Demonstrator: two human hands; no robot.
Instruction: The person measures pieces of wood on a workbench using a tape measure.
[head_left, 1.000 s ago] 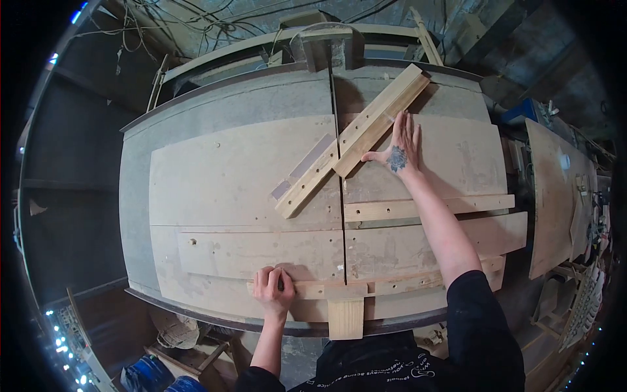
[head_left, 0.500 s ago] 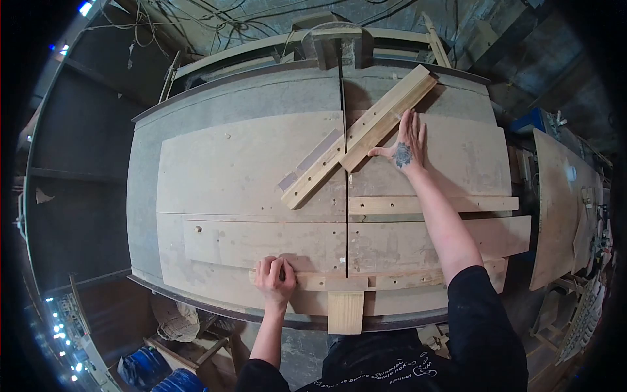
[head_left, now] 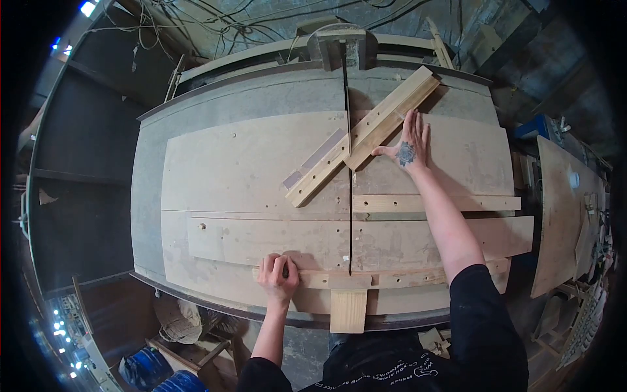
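You're mid-cut: right hand point(head_left: 408, 150) flat against the long pale angled wooden plank point(head_left: 390, 116), left hand point(head_left: 278, 276) gripping the sled's light near-edge wooden rail point(head_left: 392, 279); next, push steadily, fingers clear of the slot.

The left half of the surface point(head_left: 215, 163) is flat board, open to pass over. The saw slot point(head_left: 349, 196) runs down the middle, with the blade guard point(head_left: 343, 42) at its far end. 2 angled wood strips point(head_left: 366, 134) cross the slot. The right arm point(head_left: 444, 222) spans the right half.
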